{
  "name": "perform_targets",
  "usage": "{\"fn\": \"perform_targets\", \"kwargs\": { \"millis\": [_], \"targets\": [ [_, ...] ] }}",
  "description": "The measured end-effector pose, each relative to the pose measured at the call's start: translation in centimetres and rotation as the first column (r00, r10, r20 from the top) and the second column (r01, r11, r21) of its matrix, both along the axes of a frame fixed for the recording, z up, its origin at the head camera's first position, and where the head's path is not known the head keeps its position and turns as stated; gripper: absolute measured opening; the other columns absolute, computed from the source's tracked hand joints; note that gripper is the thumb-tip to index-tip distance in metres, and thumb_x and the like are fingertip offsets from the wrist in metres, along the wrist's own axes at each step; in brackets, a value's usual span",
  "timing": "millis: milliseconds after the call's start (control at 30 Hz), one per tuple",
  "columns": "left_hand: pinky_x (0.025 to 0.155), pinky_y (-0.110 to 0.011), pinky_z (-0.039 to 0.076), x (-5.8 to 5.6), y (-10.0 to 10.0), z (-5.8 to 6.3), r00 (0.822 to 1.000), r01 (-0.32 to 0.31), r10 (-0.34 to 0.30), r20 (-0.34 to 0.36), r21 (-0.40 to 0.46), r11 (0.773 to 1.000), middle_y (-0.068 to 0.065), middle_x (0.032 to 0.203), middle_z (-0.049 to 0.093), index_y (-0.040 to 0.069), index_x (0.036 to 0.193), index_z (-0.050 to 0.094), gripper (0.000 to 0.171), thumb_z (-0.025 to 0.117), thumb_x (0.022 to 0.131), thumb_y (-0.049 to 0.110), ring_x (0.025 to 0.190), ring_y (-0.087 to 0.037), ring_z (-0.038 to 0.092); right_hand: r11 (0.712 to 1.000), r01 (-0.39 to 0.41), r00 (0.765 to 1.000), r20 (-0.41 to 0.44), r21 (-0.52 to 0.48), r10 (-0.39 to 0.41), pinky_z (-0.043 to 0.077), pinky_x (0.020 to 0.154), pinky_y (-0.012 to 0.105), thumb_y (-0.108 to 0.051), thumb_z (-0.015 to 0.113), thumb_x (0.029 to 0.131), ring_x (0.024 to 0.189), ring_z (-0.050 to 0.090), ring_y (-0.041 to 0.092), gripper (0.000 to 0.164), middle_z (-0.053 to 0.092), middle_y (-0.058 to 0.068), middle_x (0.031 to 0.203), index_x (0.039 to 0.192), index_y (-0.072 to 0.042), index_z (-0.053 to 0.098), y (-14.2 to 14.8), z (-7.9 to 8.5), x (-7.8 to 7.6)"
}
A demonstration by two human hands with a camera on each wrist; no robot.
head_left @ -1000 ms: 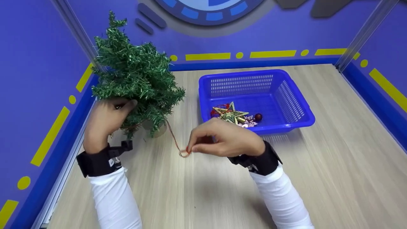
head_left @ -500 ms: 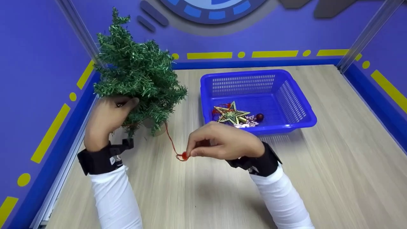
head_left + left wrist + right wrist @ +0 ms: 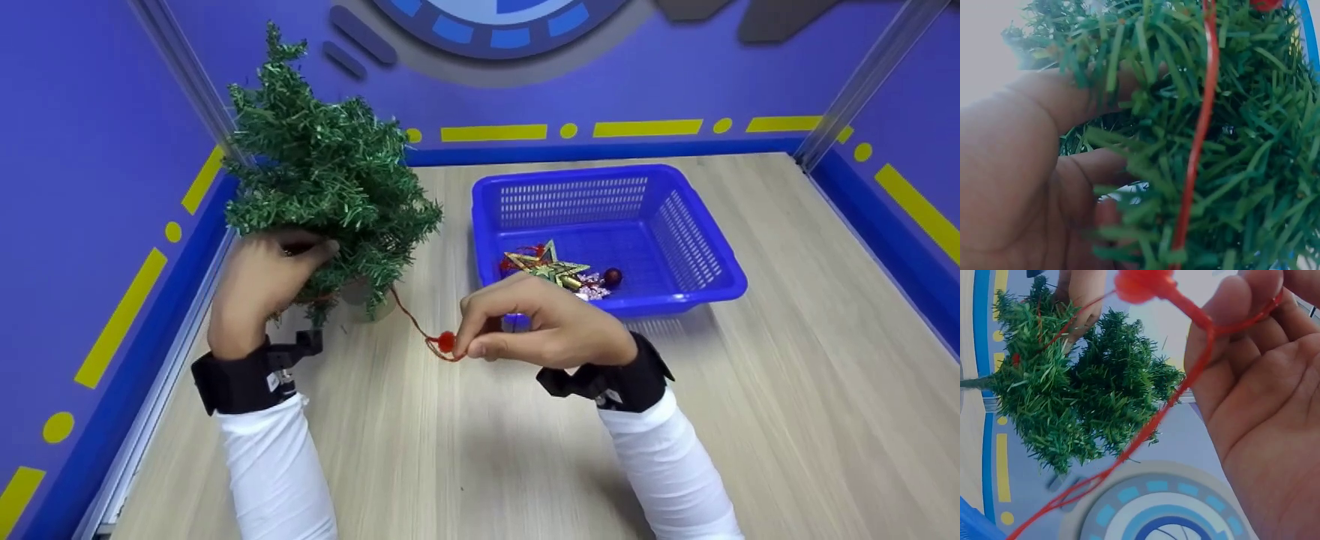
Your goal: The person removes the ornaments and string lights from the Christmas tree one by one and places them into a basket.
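Note:
On the left of the table stands a small artificial Christmas tree [image 3: 322, 157]. My left hand [image 3: 262, 281] reaches into its lower branches and grips there; the fingertips are hidden by green tinsel needles, as the left wrist view also shows. A red cord [image 3: 1199, 135] runs down over those branches. From the tree's lower right side it continues to my right hand [image 3: 547, 322], which pinches a looped part of the cord between thumb and fingers. A round red bobble [image 3: 447, 342] hangs on the cord just left of these fingertips; the right wrist view shows the bobble [image 3: 1143, 284] close up.
Behind my right hand is a blue plastic basket [image 3: 705, 277]. Inside lie a gold star ornament [image 3: 551, 266], a dark red ball [image 3: 613, 277] and pinkish decorations [image 3: 594, 285]. Blue-purple panels [image 3: 480, 105] wall the table at the back and both sides.
My right hand has shifted slightly to the right, and the red bobble now shows outside its fingertips. My left hand has moved a little to the right within the branches.

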State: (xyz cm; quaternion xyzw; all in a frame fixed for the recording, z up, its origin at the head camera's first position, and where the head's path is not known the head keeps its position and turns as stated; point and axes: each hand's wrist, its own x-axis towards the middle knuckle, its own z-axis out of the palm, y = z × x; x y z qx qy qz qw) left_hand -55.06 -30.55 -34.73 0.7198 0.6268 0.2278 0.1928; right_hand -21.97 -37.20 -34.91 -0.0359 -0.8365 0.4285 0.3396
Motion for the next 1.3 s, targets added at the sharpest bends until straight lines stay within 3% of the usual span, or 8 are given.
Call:
{"fn": "perform_targets", "kwargs": {
  "millis": [500,700,800,900,1033,1133,1200,1300],
  "targets": [
    [0.097,-0.05,0.049,1.6,-0.2,0.2,1.0,-0.003,0.003,-0.012,0.008,1.0,-0.008,0.114,0.077,0.019,0.114,0.078,0.043,0.063,0.095,0.054,0.103,-0.031,0.07,0.996,-0.082,0.985,0.156,0.036,0.075,0.054,0.072,0.023,-0.011,0.059,0.103,0.078,0.059,0.005,0.015,0.068,0.001,0.09,0.107,-0.009,0.073,-1.4,-0.1,-3.0],
    [0.096,-0.051,0.049,1.8,-0.1,0.1,1.0,0.005,-0.005,-0.003,0.014,1.0,-0.008,0.112,0.077,0.018,0.113,0.079,0.043,0.064,0.095,0.054,0.102,-0.03,0.07,0.996,-0.066,0.997,0.03,0.058,0.064,0.053,0.068,0.024,-0.004,0.06,0.101,0.074,0.058,0.008,0.014,0.065,0.005,0.084,0.106,-0.004,0.072,-1.7,-0.2,-3.6],
    [0.094,-0.05,0.05,1.7,-0.1,0.1,1.0,-0.002,0.002,0.002,0.012,1.0,-0.008,0.112,0.077,0.018,0.113,0.079,0.043,0.064,0.094,0.055,0.1,-0.03,0.071,0.997,0.036,0.992,-0.119,0.066,-0.028,0.051,0.06,0.025,0.002,0.06,0.099,0.066,0.056,0.012,0.013,0.063,0.009,0.078,0.104,0.0,0.072,-1.4,-0.4,-3.4],
    [0.094,-0.05,0.05,1.7,-0.1,0.0,1.0,0.0,0.0,0.004,0.021,1.0,-0.009,0.112,0.077,0.018,0.112,0.079,0.045,0.064,0.094,0.056,0.1,-0.03,0.071,0.97,0.243,0.936,-0.269,0.026,-0.228,0.046,0.051,0.023,0.006,0.058,0.097,0.057,0.052,0.012,0.011,0.062,0.01,0.075,0.1,0.005,0.069,-0.7,-0.6,-3.0],
    [0.094,-0.049,0.05,1.7,-0.1,-0.2,1.0,0.004,-0.004,0.002,0.033,0.999,-0.008,0.11,0.077,0.018,0.111,0.079,0.044,0.064,0.094,0.056,0.099,-0.03,0.071,0.862,0.482,0.774,-0.385,-0.155,-0.502,0.038,0.044,0.023,0.005,0.057,0.098,0.052,0.045,0.009,0.011,0.063,0.001,0.076,0.097,0.012,0.065,0.3,-0.5,-2.1],
    [0.092,-0.048,0.05,1.6,-0.2,-0.2,1.0,0.001,-0.001,-0.005,0.028,1.0,-0.008,0.109,0.077,0.018,0.11,0.079,0.044,0.064,0.094,0.056,0.096,-0.029,0.071,0.805,0.543,0.675,-0.447,-0.239,-0.587,0.033,0.041,0.025,-0.009,0.06,0.101,0.048,0.041,0.011,0.025,0.06,-0.003,0.075,0.097,0.016,0.062,0.6,-0.2,-1.3],
    [0.092,-0.048,0.05,1.6,-0.3,-0.2,1.0,0.0,0.001,-0.007,0.025,1.0,-0.008,0.11,0.077,0.017,0.111,0.079,0.045,0.063,0.094,0.056,0.096,-0.028,0.07,0.798,0.551,0.645,-0.482,-0.245,-0.593,0.03,0.039,0.026,-0.018,0.062,0.102,0.045,0.038,0.014,0.036,0.057,0.0,0.072,0.096,0.017,0.061,0.6,0.0,-1.0],
    [0.092,-0.049,0.05,1.5,-0.3,-0.2,1.0,0.002,-0.001,-0.011,0.025,1.0,-0.008,0.111,0.077,0.017,0.111,0.079,0.047,0.063,0.094,0.057,0.096,-0.029,0.07,0.801,0.55,0.636,-0.504,-0.235,-0.584,0.029,0.039,0.027,-0.025,0.064,0.101,0.045,0.037,0.014,0.042,0.055,0.003,0.072,0.095,0.016,0.061,0.5,0.1,-0.8]
  ]
}}
